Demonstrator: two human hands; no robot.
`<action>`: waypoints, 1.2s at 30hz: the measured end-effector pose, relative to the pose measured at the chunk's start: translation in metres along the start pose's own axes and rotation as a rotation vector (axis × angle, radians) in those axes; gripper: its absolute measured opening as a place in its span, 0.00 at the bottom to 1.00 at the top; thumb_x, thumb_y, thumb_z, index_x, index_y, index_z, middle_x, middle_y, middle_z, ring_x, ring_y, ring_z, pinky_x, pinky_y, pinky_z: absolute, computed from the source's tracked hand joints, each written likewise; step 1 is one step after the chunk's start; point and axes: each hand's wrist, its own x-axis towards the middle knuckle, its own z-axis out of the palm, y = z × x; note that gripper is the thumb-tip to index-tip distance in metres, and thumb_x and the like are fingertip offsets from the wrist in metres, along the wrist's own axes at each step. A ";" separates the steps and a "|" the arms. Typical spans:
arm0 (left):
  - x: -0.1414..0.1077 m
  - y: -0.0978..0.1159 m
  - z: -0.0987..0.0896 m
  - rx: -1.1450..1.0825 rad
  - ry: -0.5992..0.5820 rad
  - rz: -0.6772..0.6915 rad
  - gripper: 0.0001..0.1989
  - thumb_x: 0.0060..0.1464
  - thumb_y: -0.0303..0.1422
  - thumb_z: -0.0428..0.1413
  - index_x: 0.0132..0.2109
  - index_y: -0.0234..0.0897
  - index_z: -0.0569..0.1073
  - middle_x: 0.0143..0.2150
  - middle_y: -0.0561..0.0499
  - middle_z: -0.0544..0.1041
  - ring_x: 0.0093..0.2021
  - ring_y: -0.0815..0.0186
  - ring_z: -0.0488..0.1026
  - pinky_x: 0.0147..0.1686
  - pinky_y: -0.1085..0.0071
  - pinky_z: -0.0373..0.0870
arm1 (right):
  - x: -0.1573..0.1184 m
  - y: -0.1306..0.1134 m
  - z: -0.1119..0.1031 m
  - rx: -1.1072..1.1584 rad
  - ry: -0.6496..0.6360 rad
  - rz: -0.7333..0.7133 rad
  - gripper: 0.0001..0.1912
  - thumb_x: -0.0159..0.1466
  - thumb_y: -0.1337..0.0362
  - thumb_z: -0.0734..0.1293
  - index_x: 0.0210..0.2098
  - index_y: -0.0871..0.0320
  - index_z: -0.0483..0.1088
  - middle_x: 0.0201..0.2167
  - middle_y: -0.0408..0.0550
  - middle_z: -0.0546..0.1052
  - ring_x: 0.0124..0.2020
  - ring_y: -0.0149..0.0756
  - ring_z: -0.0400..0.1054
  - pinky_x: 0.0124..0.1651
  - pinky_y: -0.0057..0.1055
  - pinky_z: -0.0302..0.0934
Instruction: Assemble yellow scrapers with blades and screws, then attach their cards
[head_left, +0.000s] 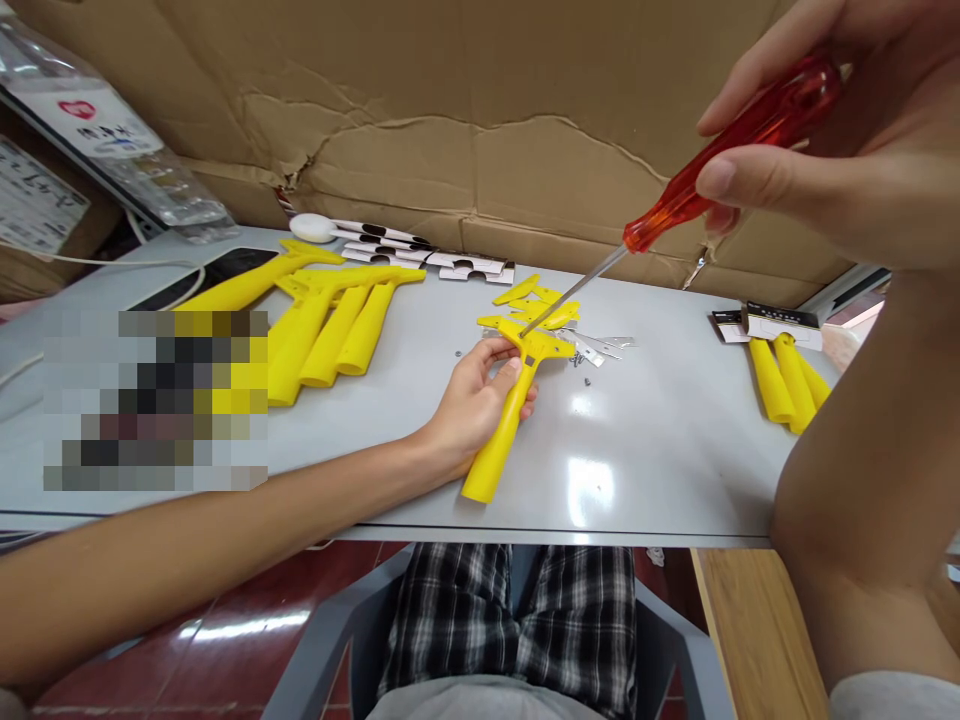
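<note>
So the left grip (487, 395) is clamped round a yellow T-shaped handle (499, 440), mid-counter (675, 450), bottom end aimed at the front edge. Right grip (817, 160) is wrapped on a red screwdriver (697, 190), tip down at the handle's head. Just behind: small yellow pieces (517, 290), flat metal blades (611, 345), loose screws (577, 359). More yellow handles (322, 320) lie toward the left edge, carded ones (784, 385) near the right, printed cards (472, 264) along the back.
</note>
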 end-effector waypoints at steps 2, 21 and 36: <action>0.000 0.000 0.001 0.004 0.000 0.005 0.11 0.67 0.28 0.61 0.54 0.36 0.72 0.44 0.47 0.76 0.30 0.68 0.77 0.25 0.72 0.74 | 0.000 -0.003 -0.003 -0.261 -0.071 -0.032 0.14 0.68 0.49 0.79 0.45 0.51 0.85 0.35 0.37 0.78 0.35 0.18 0.68 0.32 0.18 0.58; -0.001 0.001 0.001 0.010 0.008 -0.002 0.13 0.66 0.29 0.63 0.54 0.36 0.72 0.44 0.47 0.76 0.31 0.68 0.78 0.25 0.72 0.75 | -0.001 -0.020 0.012 -0.266 -0.093 -0.007 0.08 0.67 0.61 0.79 0.37 0.49 0.75 0.33 0.34 0.78 0.31 0.23 0.75 0.27 0.21 0.64; -0.002 0.002 0.002 0.012 -0.004 0.002 0.10 0.67 0.27 0.61 0.53 0.36 0.71 0.42 0.48 0.77 0.30 0.68 0.77 0.26 0.71 0.73 | 0.003 -0.006 0.007 -0.231 -0.111 -0.073 0.13 0.65 0.67 0.79 0.49 0.52 0.82 0.39 0.37 0.79 0.38 0.22 0.71 0.35 0.19 0.60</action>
